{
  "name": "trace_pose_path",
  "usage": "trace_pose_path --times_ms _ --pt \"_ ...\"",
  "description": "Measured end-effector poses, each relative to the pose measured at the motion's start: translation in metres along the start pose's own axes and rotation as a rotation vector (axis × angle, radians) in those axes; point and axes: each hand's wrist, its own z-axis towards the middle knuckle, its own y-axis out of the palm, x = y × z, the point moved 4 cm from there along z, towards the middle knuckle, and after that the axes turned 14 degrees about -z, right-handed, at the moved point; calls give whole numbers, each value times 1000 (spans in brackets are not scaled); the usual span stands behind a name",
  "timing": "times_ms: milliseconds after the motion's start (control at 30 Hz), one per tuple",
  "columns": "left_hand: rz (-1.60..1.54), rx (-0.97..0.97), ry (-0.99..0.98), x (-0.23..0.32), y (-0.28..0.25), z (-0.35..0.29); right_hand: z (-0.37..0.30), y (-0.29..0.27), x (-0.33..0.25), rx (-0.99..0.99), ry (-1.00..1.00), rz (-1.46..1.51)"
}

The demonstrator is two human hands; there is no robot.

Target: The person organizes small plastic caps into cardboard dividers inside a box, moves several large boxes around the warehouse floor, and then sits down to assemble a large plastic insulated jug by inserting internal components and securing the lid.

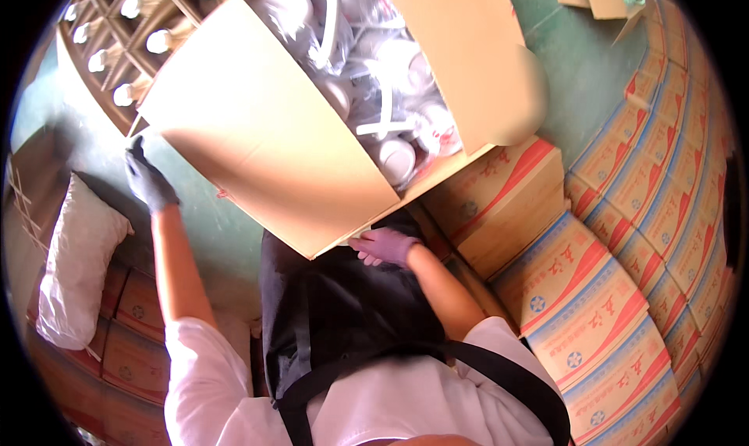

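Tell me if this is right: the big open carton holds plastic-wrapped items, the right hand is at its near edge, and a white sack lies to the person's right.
Wrong side: the white sack lies to the person's left, as the head view shows. The big open carton, its plastic-wrapped items and the right hand are as stated.

Left hand outstretched, right hand curled

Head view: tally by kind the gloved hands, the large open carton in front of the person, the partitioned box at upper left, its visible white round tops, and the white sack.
Left gloved hand: 1
Right gloved hand: 1
Large open carton: 1
Partitioned box: 1
White round tops: 8 visible
White sack: 1
Total: 13
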Motion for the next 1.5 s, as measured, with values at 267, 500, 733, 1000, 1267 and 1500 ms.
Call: trace_pose_path --times_ms 267,500,733,1000,1267,1500 --pt "846 -1085 479 37 243 -269 2 -224 -110 900 -568 -1763" --pt "1212 -783 304 98 233 -292 -123 -261 -162 712 -995 -1603" --pt "2074 -71 -60 209 53 -340 -225 -482 -132 1243 -207 -1986" --pt "620 549 -364 -74 -203 -303 91 -512 -53 436 -30 -312" --pt "-302 806 -864 -186 -67 -280 78 -506 -36 459 169 210" --pt "848 690 -32 -33 71 -337 87 -467 -43 250 356 520"
